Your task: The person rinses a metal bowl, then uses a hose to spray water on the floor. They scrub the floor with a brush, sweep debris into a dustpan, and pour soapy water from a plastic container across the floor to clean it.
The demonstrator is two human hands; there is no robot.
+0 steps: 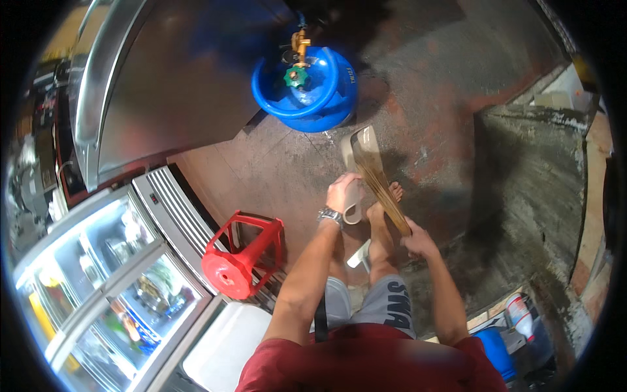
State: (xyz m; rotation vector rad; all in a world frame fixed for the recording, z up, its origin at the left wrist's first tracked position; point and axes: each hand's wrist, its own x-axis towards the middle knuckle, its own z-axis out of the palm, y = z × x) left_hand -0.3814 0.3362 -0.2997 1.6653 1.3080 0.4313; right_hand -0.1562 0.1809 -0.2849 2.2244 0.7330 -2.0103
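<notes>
My right hand [419,240] grips the near end of a brown bundle of thin sticks [384,198], which slants up and away to the left. My left hand [342,191], with a metal-band watch on the wrist, is closed around a cream, curved plastic piece [352,214] with an open, rounded end. Just beyond that hand, another cream plastic part [370,147] shows behind the far end of the sticks. Whether both cream parts belong to one object, I cannot tell. One bare foot [397,190] is visible under the bundle.
A blue gas cylinder [318,117] with a green valve knob stands ahead. Left are a red plastic stool [228,274], a lit glass display fridge [161,289] and a white lid-like surface [225,343]. A concrete ledge [534,196] and a bottle [519,313] are right.
</notes>
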